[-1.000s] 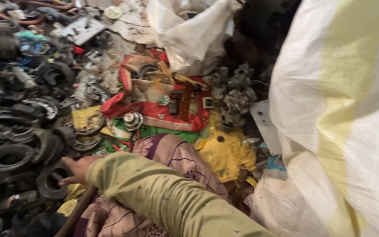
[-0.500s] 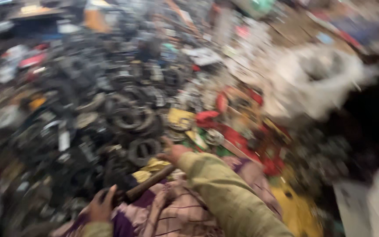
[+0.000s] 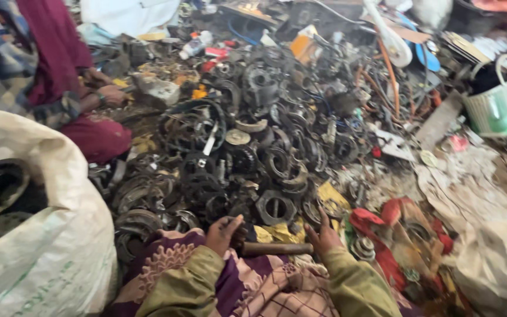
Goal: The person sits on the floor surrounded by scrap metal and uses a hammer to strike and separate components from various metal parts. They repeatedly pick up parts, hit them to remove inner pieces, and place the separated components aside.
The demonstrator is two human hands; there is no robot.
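Your left hand (image 3: pixel 223 232): fingers curled around the wooden handle (image 3: pixel 277 248).
Your right hand (image 3: pixel 323 236): fingers spread, resting among metal rings (image 3: pixel 276 206).

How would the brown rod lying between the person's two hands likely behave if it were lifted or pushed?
The brown rod looks like straight, rusty metal, so probably stiff and heavy for its size. Being round, it might roll, though the left hand, right hand and patterned cloth beneath would probably check it.

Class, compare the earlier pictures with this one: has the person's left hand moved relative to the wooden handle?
Yes. The left hand has shifted from the handle's lower end up to its near end, beside the dark metal rings.
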